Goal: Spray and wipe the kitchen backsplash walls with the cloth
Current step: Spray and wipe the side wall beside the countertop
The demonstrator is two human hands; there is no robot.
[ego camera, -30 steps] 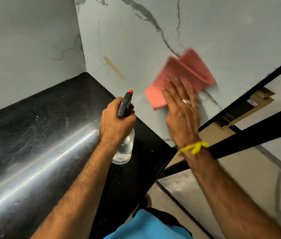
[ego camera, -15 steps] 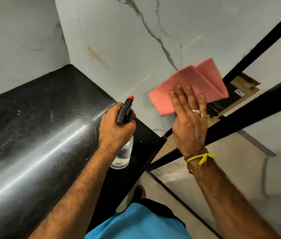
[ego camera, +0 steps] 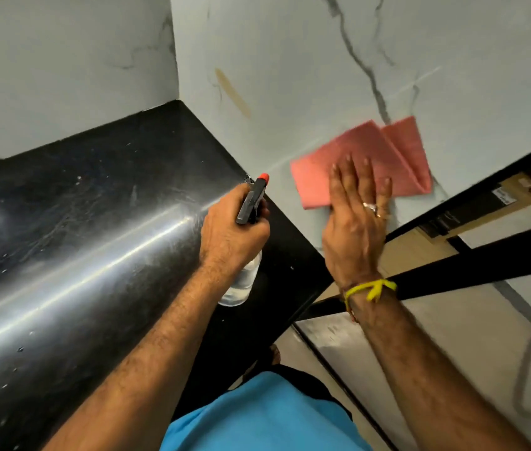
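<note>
Head view shows the right hand (ego camera: 355, 219) laid flat on the pink cloth (ego camera: 365, 164), fingers straight and slightly spread, pressing it against the marble backsplash wall (ego camera: 290, 60) just above the countertop's right-hand end. The cloth is folded over on itself, with loose flaps showing at its far side. It looks thin, soft and light, so it probably slides easily on the smooth wall and will bunch or unfold if only a corner is pushed; an open palm over its middle, as now, seems the surest hold.

The left hand (ego camera: 231, 236) grips the spray bottle (ego camera: 241, 281) with fingers curled round its neck below the dark trigger head and its red nozzle (ego camera: 263, 178), held over the black countertop (ego camera: 94, 222) near its front right corner. The clear bottle looks like light, rigid plastic and holds some liquid. A brownish streak (ego camera: 231, 92) remains on the wall near the corner, not yet wiped.
</note>
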